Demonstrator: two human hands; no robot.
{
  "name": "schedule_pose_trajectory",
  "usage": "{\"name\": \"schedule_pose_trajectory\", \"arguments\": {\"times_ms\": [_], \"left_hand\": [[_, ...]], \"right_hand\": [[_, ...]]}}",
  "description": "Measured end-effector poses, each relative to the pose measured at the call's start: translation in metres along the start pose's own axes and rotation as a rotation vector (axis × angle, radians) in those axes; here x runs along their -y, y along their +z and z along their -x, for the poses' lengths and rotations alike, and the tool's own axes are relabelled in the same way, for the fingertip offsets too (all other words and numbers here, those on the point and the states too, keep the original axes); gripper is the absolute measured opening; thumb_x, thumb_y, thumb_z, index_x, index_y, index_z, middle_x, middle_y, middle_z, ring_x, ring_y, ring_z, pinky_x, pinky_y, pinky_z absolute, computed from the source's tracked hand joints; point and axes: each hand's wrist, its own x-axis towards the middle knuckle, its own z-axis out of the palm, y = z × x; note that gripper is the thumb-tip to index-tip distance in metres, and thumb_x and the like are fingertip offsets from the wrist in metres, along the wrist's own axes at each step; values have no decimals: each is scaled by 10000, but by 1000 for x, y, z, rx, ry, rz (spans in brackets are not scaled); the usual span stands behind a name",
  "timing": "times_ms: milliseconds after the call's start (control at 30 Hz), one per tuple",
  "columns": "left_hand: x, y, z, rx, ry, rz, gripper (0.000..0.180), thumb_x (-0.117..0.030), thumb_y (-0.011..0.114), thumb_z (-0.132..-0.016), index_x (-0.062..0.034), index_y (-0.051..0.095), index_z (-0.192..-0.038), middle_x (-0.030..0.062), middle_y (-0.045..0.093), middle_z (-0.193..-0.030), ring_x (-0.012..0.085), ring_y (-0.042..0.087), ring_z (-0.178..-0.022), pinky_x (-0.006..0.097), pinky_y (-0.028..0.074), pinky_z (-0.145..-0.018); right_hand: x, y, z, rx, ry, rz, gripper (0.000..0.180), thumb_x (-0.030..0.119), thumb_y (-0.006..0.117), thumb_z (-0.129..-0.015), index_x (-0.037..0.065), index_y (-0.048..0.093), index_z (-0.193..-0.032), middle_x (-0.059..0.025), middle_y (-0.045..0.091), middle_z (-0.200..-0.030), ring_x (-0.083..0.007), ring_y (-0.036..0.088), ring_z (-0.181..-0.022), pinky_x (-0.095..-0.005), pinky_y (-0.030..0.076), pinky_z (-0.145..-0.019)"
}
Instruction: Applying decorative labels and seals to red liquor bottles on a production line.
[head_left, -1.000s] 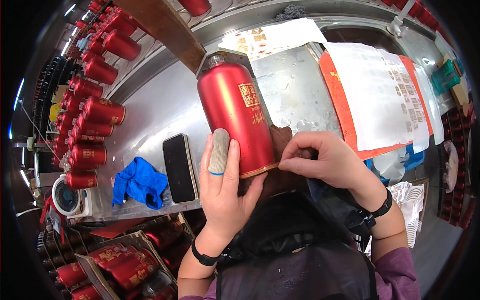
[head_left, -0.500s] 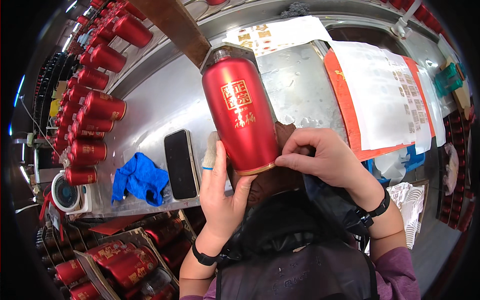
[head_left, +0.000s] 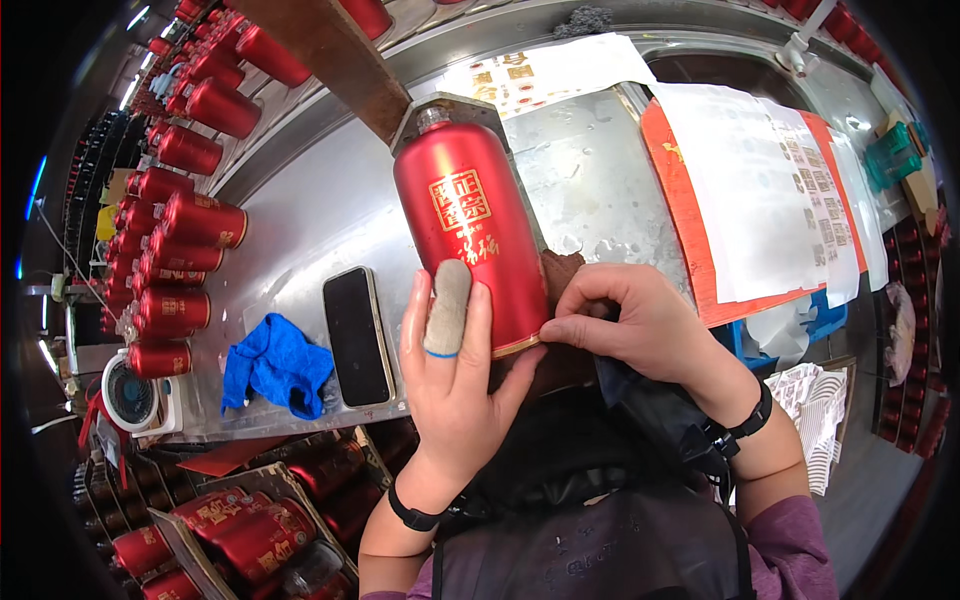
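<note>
While the left hand (head_left: 450,400) grips the lower end of a shiny red cylindrical bottle (head_left: 465,215) extending forward between both hands, the right hand (head_left: 640,325) touches its gold base rim (head_left: 517,347), fingers bent; whether they're gripping, I cannot tell.

The red bottle (head_left: 468,220) looks smooth, with a soft shine. The counter (head_left: 280,250) is shiny metal, wet in spots. The blue cloth (head_left: 280,365) looks fuzzy and dull. The phone (head_left: 358,335) has a smooth, glossy front. The finger cover (head_left: 449,308) is dull, knitted cloth. The dark apron (head_left: 590,545) looks like shiny plastic.
</note>
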Motion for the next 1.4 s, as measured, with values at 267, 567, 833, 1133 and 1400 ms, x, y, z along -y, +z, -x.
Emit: {"name": "schedule_pose_trajectory", "arguments": {"times_ms": [267, 567, 833, 1133, 1400], "left_hand": [[2, -2, -3, 27, -49, 15, 717, -120, 838, -746, 5, 547, -1389, 256, 531, -1394, 484, 467, -1331, 519, 431, -1060], [8, 0, 6, -5, -124, 154, 756, -99, 824, -772, 60, 476, -1424, 293, 506, -1414, 449, 501, -1316, 453, 440, -1066], [13, 5, 19, -34, -257, 421, 768, -149, 788, -852, 87, 393, -1467, 275, 495, -1428, 385, 523, -1310, 428, 451, -1064], [15, -10, 43, -100, -171, 384, 444, -80, 669, -890, 71, 577, -1298, 271, 574, -1324, 383, 594, -1221, 430, 493, -1027], [8, -3, 33, 37, 314, -105, 305, -117, 682, -842, -22, 716, -1130, 181, 654, -1235, 392, 558, -1211, 458, 513, -978]], "right_hand": [[3, -2, 4, -8, -9, -55, 148, 130, 775, -867, 12, 696, -825, 19, 572, -731, -37, 466, -649, -227, 362, -579], [-3, 0, 1, -73, -102, 79, 193, 186, 756, -875, 8, 698, -825, -39, 630, -730, -95, 555, -633, -262, 456, -602], [-7, 0, 3, -93, 2, -21, 282, 150, 757, -885, -9, 655, -1094, 11, 604, -732, -37, 507, -626, -212, 423, -577], [-14, 4, 2, -50, -28, -62, 526, 178, 769, -875, -28, 580, -1320, 4, 607, -746, -45, 503, -616, -217, 426, -578], [-15, 6, 1, -48, -43, -17, 539, 196, 758, -883, -16, 579, -1344, -5, 607, -735, -58, 508, -615, -231, 435, -585]]}}
